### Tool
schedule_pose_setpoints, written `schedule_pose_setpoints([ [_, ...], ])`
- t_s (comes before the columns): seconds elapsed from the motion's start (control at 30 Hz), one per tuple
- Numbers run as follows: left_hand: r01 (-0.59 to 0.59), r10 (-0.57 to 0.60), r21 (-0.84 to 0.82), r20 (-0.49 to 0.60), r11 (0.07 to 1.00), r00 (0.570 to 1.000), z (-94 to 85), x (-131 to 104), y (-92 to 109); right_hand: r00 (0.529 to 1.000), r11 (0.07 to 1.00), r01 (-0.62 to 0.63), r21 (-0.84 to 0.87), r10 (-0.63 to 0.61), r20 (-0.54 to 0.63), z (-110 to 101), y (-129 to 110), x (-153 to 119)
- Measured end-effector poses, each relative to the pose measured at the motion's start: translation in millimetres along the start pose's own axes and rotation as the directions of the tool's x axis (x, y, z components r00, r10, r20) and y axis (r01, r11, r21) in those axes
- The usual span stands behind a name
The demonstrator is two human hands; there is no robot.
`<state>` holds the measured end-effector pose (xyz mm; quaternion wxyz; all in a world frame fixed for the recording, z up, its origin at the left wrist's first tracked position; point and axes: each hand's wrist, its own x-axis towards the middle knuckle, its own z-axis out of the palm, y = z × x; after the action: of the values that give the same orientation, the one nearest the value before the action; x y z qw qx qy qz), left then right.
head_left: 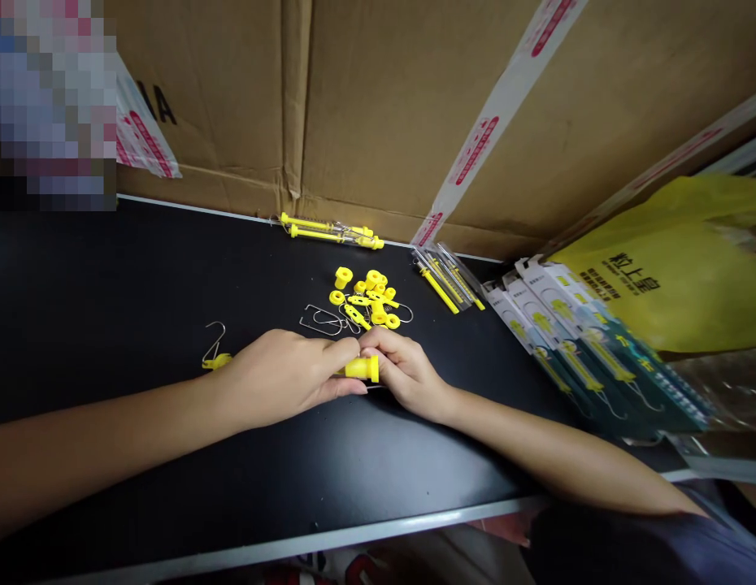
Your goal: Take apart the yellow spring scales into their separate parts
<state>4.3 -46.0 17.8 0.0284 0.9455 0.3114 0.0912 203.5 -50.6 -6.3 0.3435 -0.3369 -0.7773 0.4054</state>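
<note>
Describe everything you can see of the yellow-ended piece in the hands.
The yellow-ended piece lies roughly crosswise over the black tabletop. Its right end is a smooth yellow cap, plastic by its look, with a wider flange at the tip. The left hand grips its middle, hiding most of it; the right hand is at the capped end, its exact contact unclear. Beyond the left hand, a yellow part with a bent metal hook shows, apparently its other end.
</note>
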Motion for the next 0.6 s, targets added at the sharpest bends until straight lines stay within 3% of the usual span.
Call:
schedule_pose_setpoints([
  [0.17, -0.063, 0.073, 0.094, -0.109, 0.994, 0.991, -0.4, -1.9, 1.9, 0.998, 0.986, -0.059, 0.153, 0.057, 0.022, -3.0, -3.5, 4.5],
  [0.3, -0.08, 0.088, 0.074, -0.112, 0.994, 0.99, -11.8, 5.9, -3.4, 0.99, 0.98, -0.089, 0.179, 0.067, 0.124, -21.2, -13.0, 17.1],
  [0.47, -0.145, 0.145, 0.004, -0.088, 0.989, 0.986, -17.6, 12.5, -11.5, 0.894, 0.919, -0.311, 0.242, 0.196, 0.404, -38.8, -20.0, 24.9],
  [0.6, -0.18, 0.179, 0.001, -0.109, 0.984, 0.978, -8.8, 11.1, -14.2, 0.848, 0.86, -0.396, 0.322, 0.208, 0.488, -34.6, -14.4, 23.9],
])
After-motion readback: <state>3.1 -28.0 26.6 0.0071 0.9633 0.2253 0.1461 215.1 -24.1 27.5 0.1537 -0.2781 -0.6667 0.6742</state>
